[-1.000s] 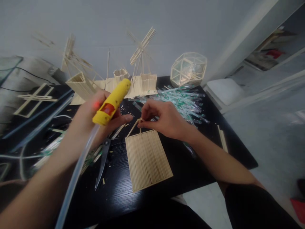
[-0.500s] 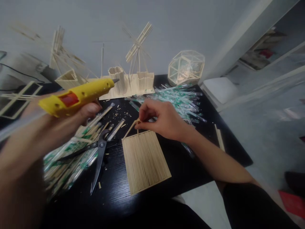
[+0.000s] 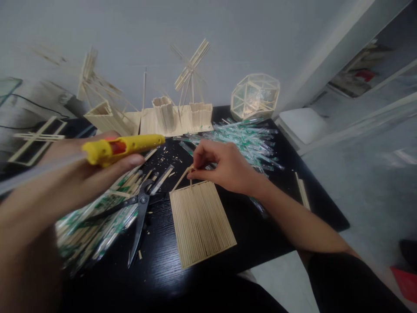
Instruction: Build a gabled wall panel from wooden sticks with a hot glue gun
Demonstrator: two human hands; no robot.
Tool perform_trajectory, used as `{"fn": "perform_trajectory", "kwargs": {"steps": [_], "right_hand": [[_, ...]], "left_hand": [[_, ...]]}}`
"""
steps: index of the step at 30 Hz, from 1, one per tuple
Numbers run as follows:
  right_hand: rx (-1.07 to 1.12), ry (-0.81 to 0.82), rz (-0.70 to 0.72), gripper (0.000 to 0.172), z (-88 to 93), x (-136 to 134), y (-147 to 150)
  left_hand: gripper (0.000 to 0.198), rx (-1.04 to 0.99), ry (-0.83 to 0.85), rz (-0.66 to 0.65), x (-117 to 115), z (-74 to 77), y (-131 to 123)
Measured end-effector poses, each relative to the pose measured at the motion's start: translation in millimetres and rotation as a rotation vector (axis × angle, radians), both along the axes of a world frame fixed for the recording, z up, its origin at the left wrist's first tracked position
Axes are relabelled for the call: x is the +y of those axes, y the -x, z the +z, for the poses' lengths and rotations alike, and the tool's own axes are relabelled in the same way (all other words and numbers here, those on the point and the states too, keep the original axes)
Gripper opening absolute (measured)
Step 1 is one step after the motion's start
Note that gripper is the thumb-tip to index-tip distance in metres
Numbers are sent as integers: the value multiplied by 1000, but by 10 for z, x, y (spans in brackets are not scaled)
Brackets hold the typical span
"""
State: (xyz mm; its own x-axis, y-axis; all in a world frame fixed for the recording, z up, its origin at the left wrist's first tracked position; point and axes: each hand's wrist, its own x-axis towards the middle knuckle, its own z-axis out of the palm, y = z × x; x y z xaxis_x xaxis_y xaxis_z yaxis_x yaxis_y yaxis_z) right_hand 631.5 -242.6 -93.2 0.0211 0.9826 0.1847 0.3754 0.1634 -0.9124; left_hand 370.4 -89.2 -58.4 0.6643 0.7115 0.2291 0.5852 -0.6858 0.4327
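A yellow hot glue gun [image 3: 137, 142] is gripped in my left hand [image 3: 107, 174], raised above the table's left side with its nozzle toward the right. A clear glue stick [image 3: 42, 167] trails out of its back end. My right hand [image 3: 221, 167] pinches thin wooden sticks [image 3: 182, 177] at the far edge of a flat panel of wooden sticks [image 3: 202, 221]. One stick slants down to the panel's far left corner, and a short one stands nearer the middle of that edge. Where the fingertips meet the sticks is partly hidden.
Pruning shears [image 3: 143, 200] lie left of the panel, over wrapped chopsticks [image 3: 97, 234]. Empty plastic wrappers [image 3: 247, 137] are heaped beyond my right hand. Stick-built windmill models [image 3: 192, 71] and a faceted ball frame [image 3: 256, 96] stand at the back. Loose sticks [image 3: 302, 191] lie at right.
My left hand with the glue gun has shifted right and slightly down, and the gun has turned more level. The right hand keeps its pinch; the whole view has shifted slightly.
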Motion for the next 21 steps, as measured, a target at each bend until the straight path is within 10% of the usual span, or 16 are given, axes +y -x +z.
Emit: {"fn": "perform_trajectory", "kwargs": {"steps": [5, 21], "right_hand": [[21, 21, 1, 27, -4, 4, 9], [18, 47, -26, 31, -20, 5, 22]], "left_hand": [[51, 174, -101, 60, 107, -86, -248], [56, -295, 910, -4, 137, -290, -380]]}}
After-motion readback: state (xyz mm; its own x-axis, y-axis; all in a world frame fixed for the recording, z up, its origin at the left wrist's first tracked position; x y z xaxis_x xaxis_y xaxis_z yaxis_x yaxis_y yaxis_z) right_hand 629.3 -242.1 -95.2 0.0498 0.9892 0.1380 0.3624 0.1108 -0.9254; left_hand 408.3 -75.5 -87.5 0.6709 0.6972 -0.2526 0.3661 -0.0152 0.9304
